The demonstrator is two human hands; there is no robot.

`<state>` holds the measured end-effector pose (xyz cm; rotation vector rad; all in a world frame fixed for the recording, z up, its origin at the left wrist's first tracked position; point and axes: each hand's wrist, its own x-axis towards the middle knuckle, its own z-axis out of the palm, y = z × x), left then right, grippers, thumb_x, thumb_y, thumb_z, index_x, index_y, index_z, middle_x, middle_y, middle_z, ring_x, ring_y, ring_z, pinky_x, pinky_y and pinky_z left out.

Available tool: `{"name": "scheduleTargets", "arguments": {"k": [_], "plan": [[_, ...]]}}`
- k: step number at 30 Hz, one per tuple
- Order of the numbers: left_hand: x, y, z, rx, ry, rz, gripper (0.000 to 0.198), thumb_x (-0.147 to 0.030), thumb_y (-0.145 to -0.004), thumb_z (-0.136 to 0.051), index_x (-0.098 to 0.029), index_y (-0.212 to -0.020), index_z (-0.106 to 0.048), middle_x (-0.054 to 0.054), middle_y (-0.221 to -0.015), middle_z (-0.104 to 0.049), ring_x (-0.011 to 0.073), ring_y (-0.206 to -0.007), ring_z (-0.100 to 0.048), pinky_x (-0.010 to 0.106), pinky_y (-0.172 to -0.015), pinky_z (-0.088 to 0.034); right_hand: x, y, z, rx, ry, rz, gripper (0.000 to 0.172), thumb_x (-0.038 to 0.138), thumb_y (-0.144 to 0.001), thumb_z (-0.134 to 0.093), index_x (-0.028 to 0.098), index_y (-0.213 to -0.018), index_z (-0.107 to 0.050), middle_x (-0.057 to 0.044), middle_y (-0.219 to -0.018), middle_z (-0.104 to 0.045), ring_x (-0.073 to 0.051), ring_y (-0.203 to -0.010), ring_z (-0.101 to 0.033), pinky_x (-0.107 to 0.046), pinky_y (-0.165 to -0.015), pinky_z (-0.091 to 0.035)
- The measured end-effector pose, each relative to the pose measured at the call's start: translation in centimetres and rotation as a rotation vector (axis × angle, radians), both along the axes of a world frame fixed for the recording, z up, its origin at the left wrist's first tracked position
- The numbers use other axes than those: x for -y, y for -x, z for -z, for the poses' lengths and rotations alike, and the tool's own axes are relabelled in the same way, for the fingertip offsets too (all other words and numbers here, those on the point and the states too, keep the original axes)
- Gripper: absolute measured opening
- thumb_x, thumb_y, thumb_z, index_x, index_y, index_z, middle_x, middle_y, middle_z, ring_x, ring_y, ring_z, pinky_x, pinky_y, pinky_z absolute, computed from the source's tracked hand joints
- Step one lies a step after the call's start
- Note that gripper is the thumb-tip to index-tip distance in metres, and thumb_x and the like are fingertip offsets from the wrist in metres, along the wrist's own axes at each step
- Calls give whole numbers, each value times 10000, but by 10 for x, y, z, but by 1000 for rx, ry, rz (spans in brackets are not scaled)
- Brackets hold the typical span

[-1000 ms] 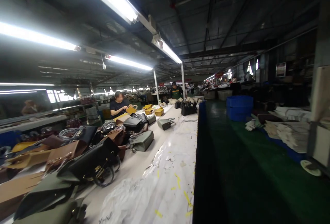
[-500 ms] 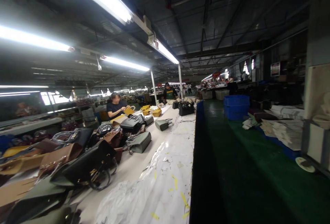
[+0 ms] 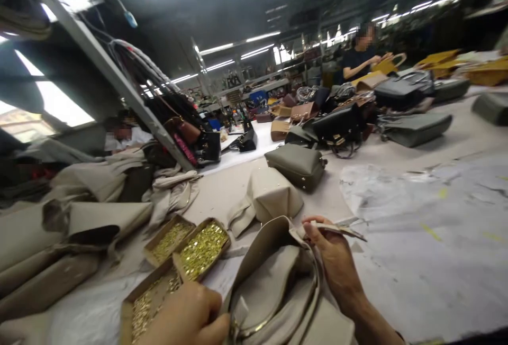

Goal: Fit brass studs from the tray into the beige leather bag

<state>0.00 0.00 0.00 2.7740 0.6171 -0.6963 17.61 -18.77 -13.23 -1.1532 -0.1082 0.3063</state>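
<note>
In front of me a beige leather handbag (image 3: 273, 260) stands with its mouth open, showing its inner lining and a metal zip. My right hand (image 3: 335, 255) is closed on the bag's upper right rim, thumb and fingers pinching a narrow beige strap (image 3: 337, 228). Fingers curled, my left hand (image 3: 190, 313) is at the bag's left edge; what its fingertips hold, if anything, is hidden. It partly covers a cardboard box (image 3: 127, 302) of small gold-coloured metal pieces. Two more boxes of such pieces, one with bright gold bits (image 3: 202, 247), lie just beyond.
Another beige bag (image 3: 273, 194) and an olive bag (image 3: 296, 165) lie ahead on the table. Beige bags (image 3: 107, 218) are heaped at left, near a slanting metal post (image 3: 107, 64). Many finished bags (image 3: 337, 125) cover the far side, where a person (image 3: 359, 56) handles a yellow bag.
My view has swung left and down from the aisle and long table to the near tabletop. Both my hands and the beige handbag have come into view.
</note>
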Motion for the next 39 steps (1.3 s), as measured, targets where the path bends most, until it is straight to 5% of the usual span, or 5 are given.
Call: {"name": "scheduleTargets", "arguments": {"k": [10,17,24,30,39], "plan": [[16,-11,12,262,81,142,379,-368,-958,-464,-177,-633,-501,-1,-618,-524,126,-585,-442,319,-612,-239,-30,-34,6,-40,-149,-289,450,622,-850,-787,180,-879,-710,-20,-783,-648,-162,-639,-527,-260,-590,-426],[13,-84,33,407,328,311,298,-358,-858,-713,-189,-1103,-727,90,-1194,-709,266,-1081,-638,317,-909,-462,-38,-46,16,46,-217,-270,414,608,-836,-759,206,-838,-659,-11,-840,-619,-172,-678,-530,-267,-623,-447],[30,-132,78,389,633,346,338,-324,-808,-747,-205,-1121,-700,23,-1063,-723,194,-877,-631,273,-778,-461,-32,-49,19,24,-273,-202,353,560,-850,-735,224,-892,-637,-17,-908,-635,-193,-768,-582,-283,-711,-497],[20,-122,66,344,551,295,113,-259,-838,-638,-191,-920,-674,9,-914,-695,174,-824,-616,265,-703,-407,-33,-50,27,-62,-254,-191,429,602,-859,-752,214,-1029,-688,-50,-978,-715,-218,-798,-655,-297,-700,-536],[7,-108,79,483,554,68,217,-254,-829,-567,-156,-636,-549,-21,-676,-526,111,-652,-484,263,-612,-302,0,-68,18,391,592,-270,745,880,-908,-481,202,-741,-738,-101,-788,-736,-295,-764,-692,-382,-694,-541]]}}
